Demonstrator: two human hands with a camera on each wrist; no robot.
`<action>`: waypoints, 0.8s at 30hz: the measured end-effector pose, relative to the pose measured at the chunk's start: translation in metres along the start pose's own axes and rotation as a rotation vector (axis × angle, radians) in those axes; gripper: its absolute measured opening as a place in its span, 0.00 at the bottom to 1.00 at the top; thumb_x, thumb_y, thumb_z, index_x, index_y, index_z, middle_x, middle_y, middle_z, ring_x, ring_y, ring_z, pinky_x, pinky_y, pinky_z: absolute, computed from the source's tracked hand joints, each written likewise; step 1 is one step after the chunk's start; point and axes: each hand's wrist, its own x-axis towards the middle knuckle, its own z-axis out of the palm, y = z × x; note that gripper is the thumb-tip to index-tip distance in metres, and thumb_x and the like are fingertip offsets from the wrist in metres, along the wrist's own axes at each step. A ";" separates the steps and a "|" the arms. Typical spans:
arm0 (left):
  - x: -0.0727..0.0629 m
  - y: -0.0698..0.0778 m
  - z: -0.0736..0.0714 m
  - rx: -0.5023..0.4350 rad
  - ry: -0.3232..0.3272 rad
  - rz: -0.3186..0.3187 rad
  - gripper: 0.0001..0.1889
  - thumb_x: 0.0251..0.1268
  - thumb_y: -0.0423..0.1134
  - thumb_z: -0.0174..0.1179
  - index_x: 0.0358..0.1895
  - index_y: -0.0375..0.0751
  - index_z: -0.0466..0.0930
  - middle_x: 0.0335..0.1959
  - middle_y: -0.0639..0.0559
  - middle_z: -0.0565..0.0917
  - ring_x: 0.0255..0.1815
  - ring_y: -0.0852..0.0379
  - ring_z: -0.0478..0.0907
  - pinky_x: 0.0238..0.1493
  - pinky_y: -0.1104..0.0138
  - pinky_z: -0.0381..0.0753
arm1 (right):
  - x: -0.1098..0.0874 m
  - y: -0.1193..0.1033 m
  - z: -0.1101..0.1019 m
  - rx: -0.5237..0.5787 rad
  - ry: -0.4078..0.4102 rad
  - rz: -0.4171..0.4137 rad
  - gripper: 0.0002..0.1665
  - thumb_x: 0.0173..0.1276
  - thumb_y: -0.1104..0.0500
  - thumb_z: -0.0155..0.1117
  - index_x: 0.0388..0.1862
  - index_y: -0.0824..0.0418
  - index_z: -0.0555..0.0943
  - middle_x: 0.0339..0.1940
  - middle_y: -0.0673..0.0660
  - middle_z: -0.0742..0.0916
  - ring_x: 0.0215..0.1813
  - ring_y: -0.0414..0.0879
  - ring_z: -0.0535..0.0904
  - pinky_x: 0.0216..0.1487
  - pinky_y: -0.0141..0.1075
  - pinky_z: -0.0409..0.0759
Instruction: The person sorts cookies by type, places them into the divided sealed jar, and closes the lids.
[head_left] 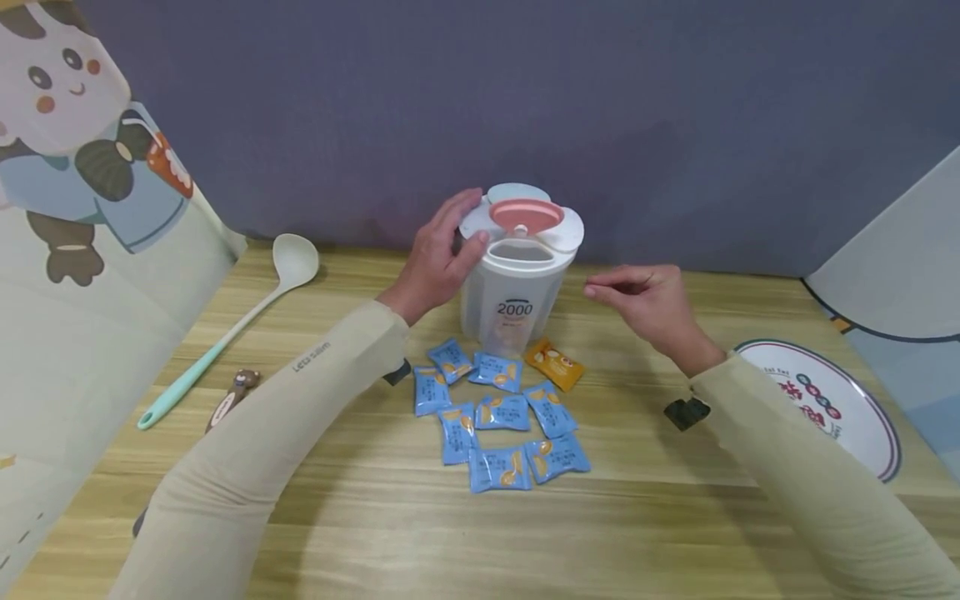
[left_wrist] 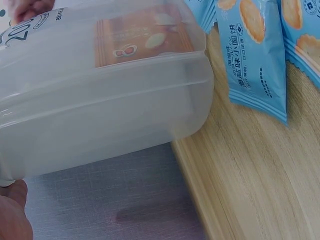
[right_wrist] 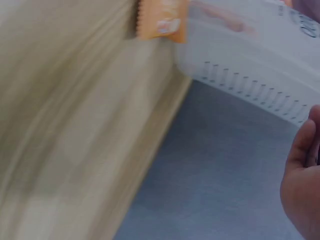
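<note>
A translucent storage container [head_left: 517,292] marked 2000 stands upright, its pink flap [head_left: 527,215] raised and the front opening [head_left: 521,250] showing. My left hand [head_left: 438,258] grips the container's lid [head_left: 566,229] from the left, thumb at the front. Through the wall in the left wrist view, an orange snack packet [left_wrist: 145,37] lies inside. My right hand [head_left: 645,304] hovers right of the container, fingers bent and apart from the thumb; nothing shows between them. Another orange packet [head_left: 555,364] and several blue cracker packets [head_left: 502,412] lie before the container.
At the left lies a ladle [head_left: 296,260] with a mint handle, beside a brown bear-topped handle [head_left: 236,392] partly under my left sleeve. A white patterned plate [head_left: 862,417] sits at the right, partly behind my right forearm. A grey-blue panel [head_left: 525,100] rises behind the table.
</note>
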 end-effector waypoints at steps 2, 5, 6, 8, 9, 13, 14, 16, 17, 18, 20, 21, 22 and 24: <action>0.000 0.000 0.000 -0.001 0.002 -0.001 0.29 0.69 0.44 0.46 0.67 0.28 0.61 0.67 0.36 0.64 0.68 0.51 0.60 0.67 0.66 0.56 | -0.003 0.008 -0.001 0.011 -0.033 0.020 0.06 0.53 0.77 0.69 0.32 0.78 0.83 0.30 0.64 0.87 0.31 0.39 0.84 0.30 0.28 0.81; 0.000 0.000 0.000 -0.001 0.005 0.000 0.29 0.69 0.44 0.46 0.67 0.28 0.62 0.67 0.36 0.64 0.68 0.51 0.60 0.67 0.66 0.56 | -0.006 0.027 -0.003 0.026 -0.085 0.054 0.08 0.53 0.77 0.69 0.33 0.79 0.83 0.32 0.63 0.87 0.32 0.40 0.84 0.31 0.29 0.81; 0.000 0.000 0.000 -0.001 0.007 0.002 0.29 0.69 0.44 0.46 0.66 0.27 0.62 0.67 0.36 0.65 0.68 0.51 0.61 0.67 0.66 0.56 | -0.007 0.033 -0.003 0.032 -0.101 0.066 0.09 0.53 0.76 0.69 0.34 0.79 0.83 0.32 0.63 0.87 0.32 0.40 0.84 0.32 0.30 0.82; 0.000 0.001 0.000 -0.002 0.009 0.006 0.29 0.69 0.44 0.46 0.66 0.27 0.62 0.67 0.36 0.65 0.68 0.51 0.61 0.67 0.66 0.57 | -0.009 0.045 -0.004 0.037 -0.132 0.099 0.09 0.53 0.75 0.70 0.35 0.77 0.83 0.33 0.63 0.87 0.33 0.41 0.85 0.33 0.32 0.82; 0.000 0.001 0.000 -0.003 0.011 0.009 0.29 0.69 0.44 0.46 0.66 0.27 0.62 0.67 0.36 0.65 0.68 0.51 0.61 0.67 0.66 0.57 | -0.010 0.051 -0.005 0.038 -0.147 0.114 0.10 0.53 0.74 0.70 0.36 0.77 0.83 0.33 0.63 0.87 0.34 0.42 0.85 0.33 0.33 0.82; 0.000 0.001 0.000 -0.002 0.010 0.011 0.29 0.69 0.45 0.45 0.66 0.27 0.62 0.67 0.36 0.65 0.68 0.51 0.61 0.67 0.66 0.57 | -0.014 0.064 -0.004 0.029 -0.208 0.177 0.11 0.54 0.71 0.72 0.37 0.75 0.84 0.34 0.63 0.87 0.34 0.43 0.85 0.34 0.33 0.82; 0.000 0.001 0.000 -0.001 0.009 0.010 0.29 0.69 0.45 0.45 0.66 0.27 0.62 0.67 0.36 0.65 0.68 0.51 0.61 0.67 0.66 0.57 | -0.015 0.067 -0.004 0.030 -0.227 0.188 0.12 0.54 0.70 0.72 0.37 0.76 0.84 0.35 0.64 0.87 0.35 0.43 0.85 0.34 0.34 0.82; -0.001 0.000 0.000 0.000 0.007 0.008 0.29 0.69 0.45 0.45 0.66 0.27 0.62 0.67 0.36 0.64 0.68 0.51 0.61 0.67 0.66 0.57 | -0.017 0.072 -0.003 0.029 -0.266 0.210 0.13 0.54 0.70 0.72 0.38 0.76 0.83 0.36 0.65 0.86 0.36 0.43 0.85 0.35 0.34 0.82; -0.001 0.000 0.000 -0.002 0.006 0.007 0.29 0.69 0.45 0.46 0.66 0.28 0.61 0.67 0.36 0.64 0.68 0.51 0.60 0.67 0.66 0.56 | -0.018 0.074 -0.003 0.028 -0.290 0.215 0.13 0.54 0.70 0.72 0.38 0.76 0.83 0.37 0.66 0.86 0.36 0.43 0.85 0.36 0.34 0.82; -0.001 0.000 0.000 -0.004 0.006 0.007 0.29 0.69 0.44 0.46 0.67 0.27 0.61 0.67 0.36 0.64 0.68 0.51 0.60 0.67 0.66 0.57 | -0.019 0.077 -0.003 0.023 -0.313 0.223 0.14 0.54 0.70 0.72 0.39 0.76 0.83 0.37 0.66 0.86 0.37 0.43 0.85 0.37 0.34 0.82; -0.001 0.000 0.000 -0.005 0.007 0.008 0.29 0.69 0.44 0.46 0.67 0.27 0.61 0.67 0.36 0.64 0.68 0.50 0.61 0.67 0.66 0.57 | -0.020 0.082 -0.002 0.010 -0.364 0.226 0.14 0.53 0.69 0.72 0.39 0.75 0.84 0.38 0.66 0.86 0.38 0.44 0.85 0.38 0.34 0.82; -0.001 0.000 0.000 -0.006 0.008 0.008 0.29 0.69 0.44 0.46 0.66 0.27 0.61 0.67 0.36 0.64 0.68 0.50 0.61 0.67 0.66 0.57 | -0.021 0.085 -0.001 -0.001 -0.387 0.235 0.14 0.53 0.69 0.73 0.39 0.74 0.84 0.38 0.65 0.86 0.38 0.44 0.85 0.39 0.33 0.82; -0.001 0.000 0.000 -0.006 0.008 0.009 0.29 0.69 0.44 0.46 0.66 0.27 0.61 0.67 0.36 0.64 0.68 0.50 0.61 0.67 0.66 0.57 | -0.022 0.087 -0.001 -0.011 -0.411 0.242 0.15 0.53 0.68 0.73 0.40 0.73 0.84 0.38 0.64 0.87 0.39 0.45 0.85 0.39 0.33 0.82; -0.001 0.000 0.000 -0.006 0.008 0.010 0.29 0.69 0.44 0.46 0.66 0.27 0.61 0.67 0.36 0.64 0.68 0.50 0.61 0.67 0.66 0.57 | -0.023 0.090 0.001 -0.023 -0.456 0.259 0.16 0.53 0.67 0.74 0.41 0.71 0.85 0.38 0.62 0.87 0.39 0.46 0.84 0.39 0.33 0.82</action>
